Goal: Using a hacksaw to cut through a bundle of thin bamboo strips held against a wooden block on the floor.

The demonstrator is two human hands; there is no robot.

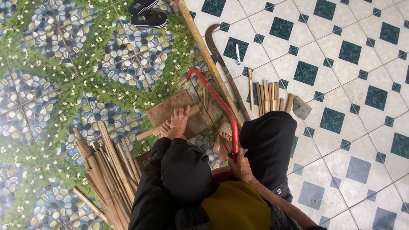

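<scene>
My right hand (pixel 241 165) grips the handle end of a red-framed bow saw (pixel 219 104). The saw frame arcs away from me over a thin bamboo stick (pixel 150 133). The stick lies across a flat wooden block (pixel 164 110), and my bare foot (pixel 177 123) presses it down onto the block. My other foot, in a sandal (pixel 224 130), rests beside the saw. My legs are in black trousers. My left hand is not visible.
A pile of long split bamboo strips (pixel 108 170) lies at lower left. Short cut bamboo pieces (pixel 268 97) lie on the white tiles. A curved billhook (pixel 221 64), a pen (pixel 237 54) and a long wooden slat (pixel 204 51) lie nearby. Black sandals (pixel 147 15) sit at the top.
</scene>
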